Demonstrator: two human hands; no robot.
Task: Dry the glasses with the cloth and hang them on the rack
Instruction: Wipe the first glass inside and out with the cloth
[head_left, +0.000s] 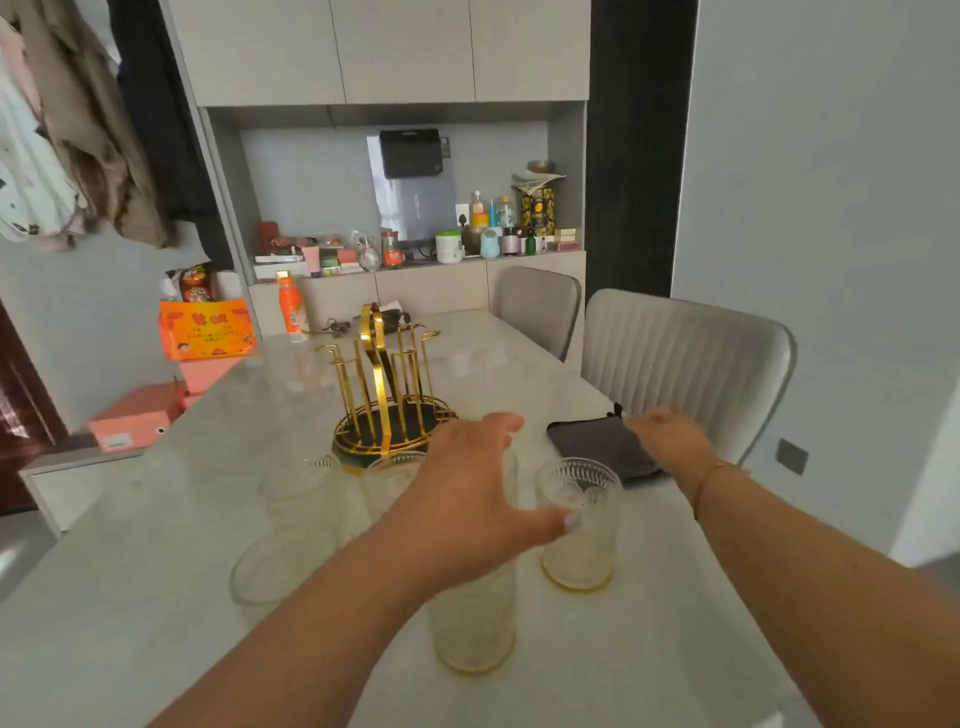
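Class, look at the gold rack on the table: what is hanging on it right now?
Nothing hangs on the gold rack; its visible hooks are bare. The left hand covers part of its base, so that part cannot be checked.

Five glasses crowd the near counter (649, 649): a front glass (475, 629) under the left hand (467, 499), a right glass (579, 525), and three at left. Behind them stands the gold rack (387, 384), close. The dark cloth (602, 447) lies right, with bare counter between it and the rack
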